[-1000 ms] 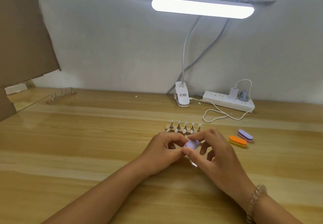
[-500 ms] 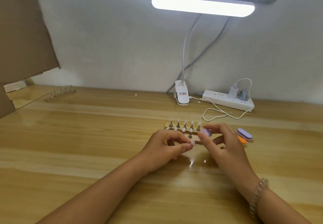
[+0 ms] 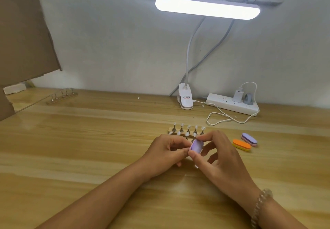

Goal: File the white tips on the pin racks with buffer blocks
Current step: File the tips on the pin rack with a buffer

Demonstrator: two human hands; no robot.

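Observation:
A wooden pin rack [image 3: 171, 130] with several white tips on metal pins stands in the middle of the table, just beyond my hands. My right hand [image 3: 216, 159] pinches a small purple buffer block [image 3: 197, 146] between thumb and fingers. My left hand [image 3: 165, 152] has its fingers curled and pinches a small piece right against the block; the piece itself is hidden by my fingertips. A second wooden rack [image 3: 62, 95] with bare metal pins sits far left at the back.
An orange buffer block [image 3: 241, 144] and a purple one [image 3: 249, 139] lie to the right of my hands. A clip lamp [image 3: 185, 101], a power strip [image 3: 232, 104] and a looped white cable [image 3: 223, 119] stand behind. Cardboard [image 3: 23, 39] leans at the left.
Half a second ago my right hand held the block apart to the right, and a white tip showed at my left fingertips. The block is back against my left fingertips.

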